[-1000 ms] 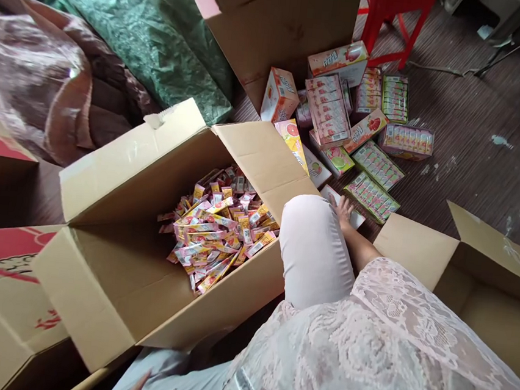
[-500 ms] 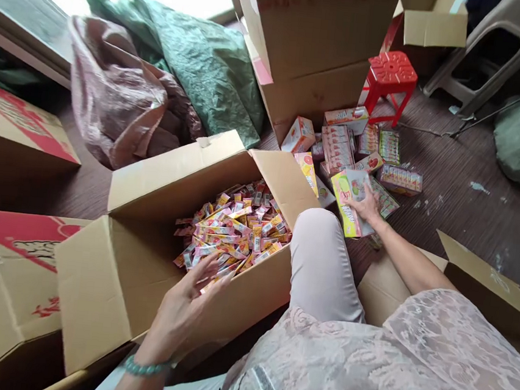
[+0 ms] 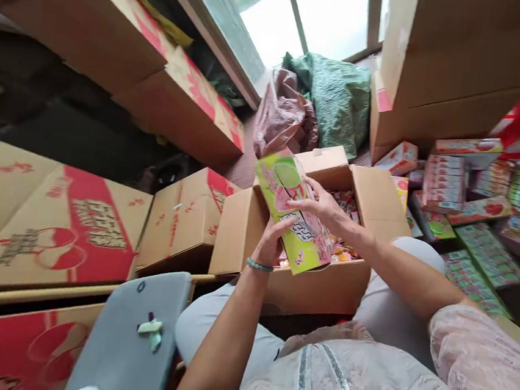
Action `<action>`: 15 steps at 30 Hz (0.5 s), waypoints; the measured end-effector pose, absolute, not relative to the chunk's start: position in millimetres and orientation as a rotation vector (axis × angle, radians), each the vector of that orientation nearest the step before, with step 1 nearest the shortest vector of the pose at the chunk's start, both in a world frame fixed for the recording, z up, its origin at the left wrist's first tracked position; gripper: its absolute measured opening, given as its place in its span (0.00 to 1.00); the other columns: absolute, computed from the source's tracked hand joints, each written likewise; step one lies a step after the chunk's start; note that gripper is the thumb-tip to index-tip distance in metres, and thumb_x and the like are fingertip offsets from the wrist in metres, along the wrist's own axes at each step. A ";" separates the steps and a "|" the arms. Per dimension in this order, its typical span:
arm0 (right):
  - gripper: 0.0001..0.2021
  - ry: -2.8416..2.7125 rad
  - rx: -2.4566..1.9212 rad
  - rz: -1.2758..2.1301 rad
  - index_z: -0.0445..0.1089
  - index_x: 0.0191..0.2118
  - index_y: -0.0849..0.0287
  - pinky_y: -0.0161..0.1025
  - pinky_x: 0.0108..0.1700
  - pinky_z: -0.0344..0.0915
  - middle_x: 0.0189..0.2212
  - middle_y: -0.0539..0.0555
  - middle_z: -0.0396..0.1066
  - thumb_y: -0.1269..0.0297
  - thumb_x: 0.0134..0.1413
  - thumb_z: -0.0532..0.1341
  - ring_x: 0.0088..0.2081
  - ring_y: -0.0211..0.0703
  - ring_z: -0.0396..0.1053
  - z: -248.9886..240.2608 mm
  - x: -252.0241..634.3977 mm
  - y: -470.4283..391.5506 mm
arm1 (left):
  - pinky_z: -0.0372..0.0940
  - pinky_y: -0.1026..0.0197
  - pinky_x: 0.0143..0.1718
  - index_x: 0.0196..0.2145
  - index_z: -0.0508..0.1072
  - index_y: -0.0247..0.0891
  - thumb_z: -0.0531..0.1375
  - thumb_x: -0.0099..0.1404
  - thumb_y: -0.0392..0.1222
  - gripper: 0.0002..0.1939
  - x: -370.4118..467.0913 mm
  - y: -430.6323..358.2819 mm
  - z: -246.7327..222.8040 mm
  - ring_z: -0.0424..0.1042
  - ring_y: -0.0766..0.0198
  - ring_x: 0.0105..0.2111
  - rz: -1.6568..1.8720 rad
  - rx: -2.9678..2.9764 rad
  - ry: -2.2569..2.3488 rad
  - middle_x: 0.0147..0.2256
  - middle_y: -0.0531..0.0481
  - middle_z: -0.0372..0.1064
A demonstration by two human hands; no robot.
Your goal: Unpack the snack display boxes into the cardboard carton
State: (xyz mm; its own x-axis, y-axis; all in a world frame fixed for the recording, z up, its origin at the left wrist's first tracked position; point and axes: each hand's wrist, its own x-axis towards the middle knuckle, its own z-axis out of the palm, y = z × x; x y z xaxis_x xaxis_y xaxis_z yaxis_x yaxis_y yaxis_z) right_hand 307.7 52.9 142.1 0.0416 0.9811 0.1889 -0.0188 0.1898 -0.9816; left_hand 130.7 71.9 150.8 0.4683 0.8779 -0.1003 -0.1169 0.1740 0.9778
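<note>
Centre of frame: green carton (image 3: 292, 219) held above open cardboard box (image 3: 256, 231); left hand (image 3: 270, 244) fingers curled under its lower edge, right hand (image 3: 321, 206) fingers spread across its top face.

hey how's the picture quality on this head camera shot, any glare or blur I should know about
Head view: the window is blown out white; the edges smear, with the cartons on the left and the packs on the right stretched and soft; the green box held by the left hand and right hand stays fairly sharp.
</note>
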 end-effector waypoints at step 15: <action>0.18 -2.335 -1.105 0.268 0.74 0.51 0.59 0.62 0.68 0.50 0.53 0.65 0.73 0.50 0.65 0.66 0.61 0.63 0.63 73.2 289.1 46.7 | 0.71 0.57 0.37 0.57 0.74 0.34 0.70 0.38 0.34 0.44 80.2 90.5 74.7 0.77 0.56 0.34 0.573 0.907 1.152 0.41 0.45 0.81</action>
